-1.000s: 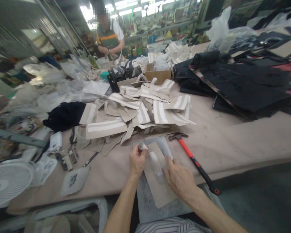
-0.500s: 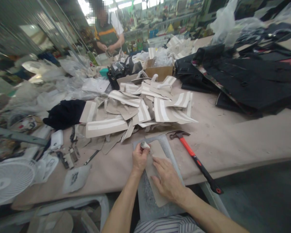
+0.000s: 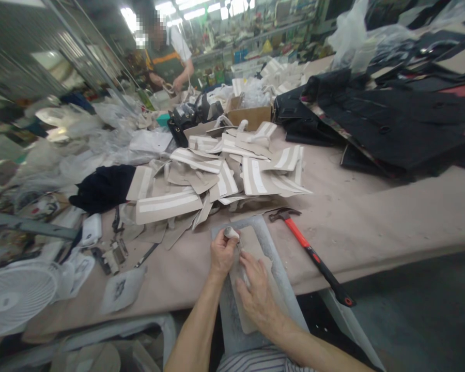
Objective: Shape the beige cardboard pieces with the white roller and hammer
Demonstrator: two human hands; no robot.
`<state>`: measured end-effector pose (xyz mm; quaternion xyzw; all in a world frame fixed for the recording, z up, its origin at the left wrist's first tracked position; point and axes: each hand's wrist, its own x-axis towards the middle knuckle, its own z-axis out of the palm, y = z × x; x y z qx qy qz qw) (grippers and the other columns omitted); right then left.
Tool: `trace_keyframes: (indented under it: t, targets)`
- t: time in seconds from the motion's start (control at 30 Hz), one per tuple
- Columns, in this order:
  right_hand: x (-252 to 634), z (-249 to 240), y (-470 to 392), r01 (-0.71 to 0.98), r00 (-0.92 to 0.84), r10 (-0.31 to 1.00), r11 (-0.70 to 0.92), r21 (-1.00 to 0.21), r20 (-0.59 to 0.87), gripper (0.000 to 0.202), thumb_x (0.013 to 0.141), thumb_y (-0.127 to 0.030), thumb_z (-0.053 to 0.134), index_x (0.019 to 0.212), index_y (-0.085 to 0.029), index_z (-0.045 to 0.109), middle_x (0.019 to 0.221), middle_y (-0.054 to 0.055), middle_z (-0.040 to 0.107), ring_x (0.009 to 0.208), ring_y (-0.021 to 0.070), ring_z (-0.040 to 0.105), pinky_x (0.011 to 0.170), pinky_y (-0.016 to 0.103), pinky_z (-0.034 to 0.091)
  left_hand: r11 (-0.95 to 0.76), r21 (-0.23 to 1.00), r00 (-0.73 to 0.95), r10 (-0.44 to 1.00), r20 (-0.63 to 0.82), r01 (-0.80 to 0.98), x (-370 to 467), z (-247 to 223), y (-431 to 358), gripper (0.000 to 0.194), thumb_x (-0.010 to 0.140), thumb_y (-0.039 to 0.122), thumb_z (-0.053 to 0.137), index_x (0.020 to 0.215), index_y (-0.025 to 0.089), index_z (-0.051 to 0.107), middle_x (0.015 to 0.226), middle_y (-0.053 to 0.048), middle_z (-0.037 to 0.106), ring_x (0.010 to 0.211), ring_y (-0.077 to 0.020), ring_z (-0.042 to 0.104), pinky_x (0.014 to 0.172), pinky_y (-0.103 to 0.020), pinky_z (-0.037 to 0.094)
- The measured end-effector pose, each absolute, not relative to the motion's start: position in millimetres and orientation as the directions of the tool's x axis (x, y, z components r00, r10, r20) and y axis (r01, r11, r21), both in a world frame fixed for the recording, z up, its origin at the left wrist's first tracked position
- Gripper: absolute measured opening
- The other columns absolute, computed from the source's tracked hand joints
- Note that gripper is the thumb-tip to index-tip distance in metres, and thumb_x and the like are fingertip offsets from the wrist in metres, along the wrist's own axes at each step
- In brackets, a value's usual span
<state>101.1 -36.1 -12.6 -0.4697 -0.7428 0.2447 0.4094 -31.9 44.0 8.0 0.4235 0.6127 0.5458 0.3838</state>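
Note:
My left hand point(image 3: 222, 256) is closed round a short whitish cylinder with a grey round end point(image 3: 231, 233), held over the top left edge of a beige panel point(image 3: 252, 238). What the cylinder is, and whether it is joined to the panel, I cannot tell. On the panel lies my right hand point(image 3: 258, 290), fingers stretched towards the left one and thumb apart. Beneath the panel is a grey slab point(image 3: 268, 241), whose near end hangs past the table edge. A claw hammer point(image 3: 299, 231) with a red and black handle rests just right of the slab.
Beyond the slab is a heap of beige panels with white strips point(image 3: 201, 175). Black bag pieces point(image 3: 395, 124) cover the back right. A white fan point(image 3: 15, 297), small tools and a plastic pouch point(image 3: 123, 290) are at left. A person point(image 3: 168, 62) stands across the table.
My right hand has slid slightly left and down on the panel, its fingers more bent. My left hand keeps its hold on the cylinder. The view has shifted a little.

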Motion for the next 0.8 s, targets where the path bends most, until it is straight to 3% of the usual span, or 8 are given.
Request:
trace_keyframes:
  t: [0.37, 0.47, 0.57, 0.7, 0.73, 0.8]
  targets:
    - [127, 23, -12, 0.430, -0.341, 0.885, 0.446, -0.785, 0.316, 0.045, 0.096, -0.034, 0.052, 0.139, -0.020, 0.052, 0.139, 0.015, 0.060, 0.130, 0.0280, 0.056, 0.108, 0.051, 0.048, 0.001, 0.984, -0.312, 0.948, 0.056, 0.179, -31, 14, 42, 0.019, 0.082, 0.033, 0.065, 0.094, 0.019, 0.069, 0.089, -0.005, 0.076, 0.083, -0.0195, 0.069, 0.079, -0.028, 0.052]
    - [150, 39, 13, 0.478, -0.293, 0.905, 0.419, -0.772, 0.310, 0.038, 0.100, -0.036, 0.046, 0.133, -0.019, 0.056, 0.134, 0.015, 0.063, 0.126, 0.0267, 0.058, 0.106, 0.046, 0.049, -0.020, 0.965, -0.309, 0.945, 0.103, 0.261, -29, 13, 42, 0.016, 0.083, 0.031, 0.065, 0.093, 0.019, 0.069, 0.088, -0.004, 0.076, 0.083, -0.0200, 0.069, 0.078, -0.028, 0.051]
    - [189, 46, 47, 0.696, -0.176, 0.922, 0.364, -0.618, 0.345, 0.037, 0.098, -0.034, 0.047, 0.125, -0.013, 0.059, 0.126, 0.019, 0.063, 0.119, 0.0313, 0.058, 0.103, 0.050, 0.048, -0.035, 0.942, -0.304, 0.942, 0.143, 0.334, -28, 11, 41, 0.015, 0.083, 0.027, 0.064, 0.095, 0.019, 0.070, 0.088, -0.005, 0.075, 0.084, -0.0212, 0.069, 0.078, -0.029, 0.050]
    - [241, 38, 74, 0.938, -0.143, 0.980, 0.179, -0.299, 0.138, 0.024, 0.089, -0.028, 0.055, 0.103, -0.010, 0.063, 0.105, 0.022, 0.064, 0.094, 0.0331, 0.060, 0.083, 0.047, 0.050, -0.053, 0.929, -0.295, 0.940, 0.171, 0.367, -26, 9, 40, 0.018, 0.082, 0.023, 0.064, 0.099, 0.020, 0.070, 0.090, -0.006, 0.076, 0.085, -0.0228, 0.069, 0.080, -0.031, 0.050]
    - [249, 35, 76, 0.935, -0.128, 0.988, 0.148, -0.321, 0.080, 0.017, 0.088, -0.025, 0.055, 0.094, -0.012, 0.062, 0.096, 0.020, 0.064, 0.087, 0.0303, 0.060, 0.078, 0.043, 0.050, -0.058, 0.926, -0.289, 0.941, 0.175, 0.372, -26, 8, 40, 0.019, 0.081, 0.023, 0.064, 0.098, 0.020, 0.070, 0.090, -0.006, 0.076, 0.085, -0.0230, 0.069, 0.079, -0.032, 0.050]
    - [258, 34, 79, 0.871, -0.098, 0.995, 0.074, -0.486, -0.024, 0.008, 0.085, -0.023, 0.054, 0.079, -0.017, 0.056, 0.078, 0.012, 0.060, 0.073, 0.0237, 0.056, 0.066, 0.034, 0.047, -0.077, 0.922, -0.274, 0.943, 0.191, 0.379, -26, 9, 40, 0.018, 0.080, 0.021, 0.064, 0.097, 0.020, 0.071, 0.090, -0.006, 0.076, 0.085, -0.0235, 0.069, 0.080, -0.032, 0.050]
